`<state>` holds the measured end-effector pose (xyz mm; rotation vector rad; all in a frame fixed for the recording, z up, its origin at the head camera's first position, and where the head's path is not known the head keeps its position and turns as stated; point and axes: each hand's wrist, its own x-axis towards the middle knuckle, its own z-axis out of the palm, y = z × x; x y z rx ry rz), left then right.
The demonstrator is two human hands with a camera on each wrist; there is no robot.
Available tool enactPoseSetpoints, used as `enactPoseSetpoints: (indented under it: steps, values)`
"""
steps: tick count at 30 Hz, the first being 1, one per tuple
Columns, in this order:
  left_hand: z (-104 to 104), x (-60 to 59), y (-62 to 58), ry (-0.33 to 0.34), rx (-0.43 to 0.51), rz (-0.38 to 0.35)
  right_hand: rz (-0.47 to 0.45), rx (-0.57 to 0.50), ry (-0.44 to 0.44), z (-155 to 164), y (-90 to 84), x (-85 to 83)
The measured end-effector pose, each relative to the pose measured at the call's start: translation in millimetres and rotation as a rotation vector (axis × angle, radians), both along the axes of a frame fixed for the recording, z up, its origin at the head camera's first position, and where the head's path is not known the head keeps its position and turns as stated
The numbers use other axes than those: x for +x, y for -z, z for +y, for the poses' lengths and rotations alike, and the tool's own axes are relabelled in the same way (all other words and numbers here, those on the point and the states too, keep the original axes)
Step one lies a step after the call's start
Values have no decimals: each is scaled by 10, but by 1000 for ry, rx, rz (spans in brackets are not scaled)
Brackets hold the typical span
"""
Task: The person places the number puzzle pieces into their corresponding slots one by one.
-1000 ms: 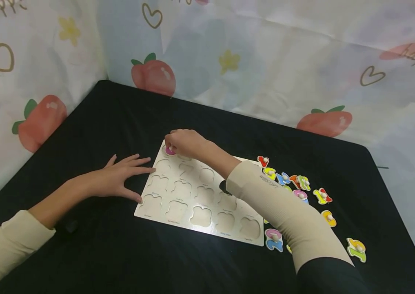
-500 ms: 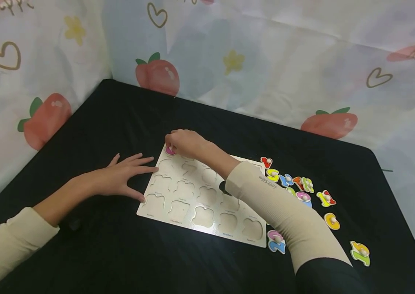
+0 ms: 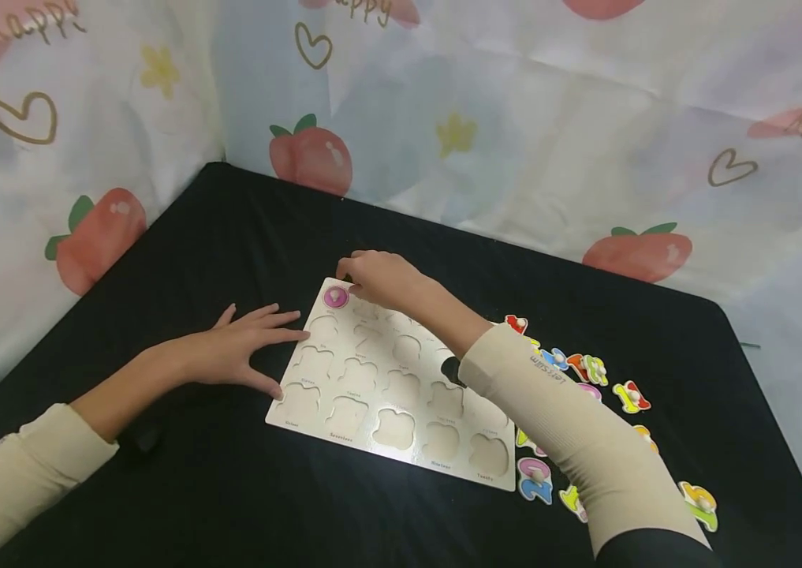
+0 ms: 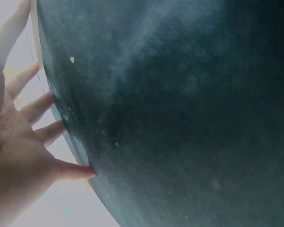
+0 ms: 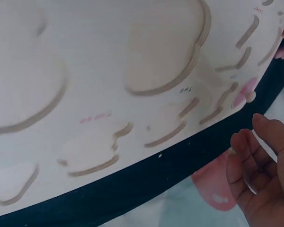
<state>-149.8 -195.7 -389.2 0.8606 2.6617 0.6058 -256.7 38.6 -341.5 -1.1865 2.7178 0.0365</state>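
A pale wooden number puzzle board [image 3: 381, 401] with cut-out recesses lies on the black tabletop. In its upper left recess sits a round pink puzzle piece [image 3: 335, 297] with a knob. My right hand [image 3: 386, 278] hovers over the board's far edge, just right of that piece. In the right wrist view its fingers [image 5: 236, 175] are loosely bent with nothing between them, and the pink piece [image 5: 245, 93] shows at the board's corner. My left hand [image 3: 240, 347] is spread flat, thumb and fingertips at the board's left edge.
Several colourful knobbed number pieces lie right of the board, among them a pink and blue piece [image 3: 535, 479], a red and yellow piece [image 3: 631, 397] and an orange and green piece [image 3: 699, 505]. My right sleeve [image 3: 550, 410] covers part of the board and some pieces. Printed cloth walls stand behind.
My right hand has let go of the pink piece and shifted slightly right, so the piece now shows in full. The left hand stays at the board's edge.
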Motion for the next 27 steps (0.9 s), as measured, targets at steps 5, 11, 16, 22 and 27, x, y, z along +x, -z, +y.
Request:
enactPoseSetpoints:
  steps: [5, 11, 16, 22, 27]
  values:
    - [-9, -27, -17, -5, -7, 2, -13, -7, 43, 246, -94, 1]
    - [-37, -27, -13, -1, -3, 1, -9, -30, 97, 667, -159, 54]
    - [-93, -27, -5, -13, -2, 8, 7, -41, 141, 992, -225, 107]
    - [-153, -9, -38, -25, -13, -13, -13, -34, 221, 1313, -292, 188]
    - [-186, 13, -45, -37, -21, -25, -33, -10, 276, 1532, -299, 219]
